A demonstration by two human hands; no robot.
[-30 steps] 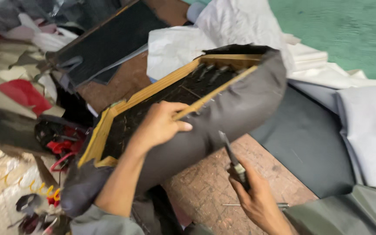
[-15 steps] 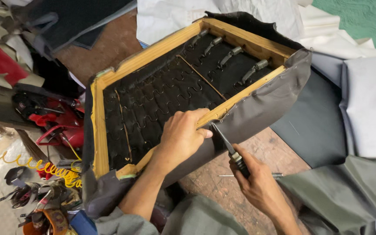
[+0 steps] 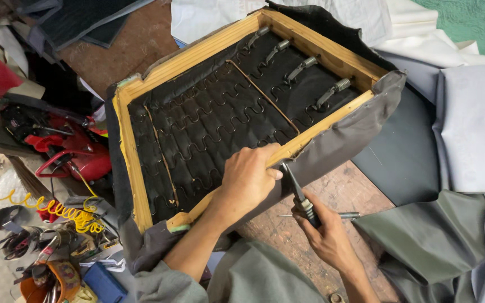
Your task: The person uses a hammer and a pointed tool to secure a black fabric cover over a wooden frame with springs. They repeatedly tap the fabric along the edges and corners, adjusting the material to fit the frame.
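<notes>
The left hand (image 3: 248, 179) has a closed grip on the near wooden rail of the seat frame (image 3: 197, 62), which lies springs-up and tilted on the surface (image 3: 343, 191). The right hand (image 3: 326, 235) is closed around a tool (image 3: 297, 191), its tip touching the rail beside the grey cover (image 3: 338, 140).

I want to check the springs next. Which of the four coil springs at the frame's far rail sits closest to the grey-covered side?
The rightmost coil spring, bright and silvery, just inside the corner where grey fabric wraps the wooden frame. The other three lie further left along that rail.
</notes>
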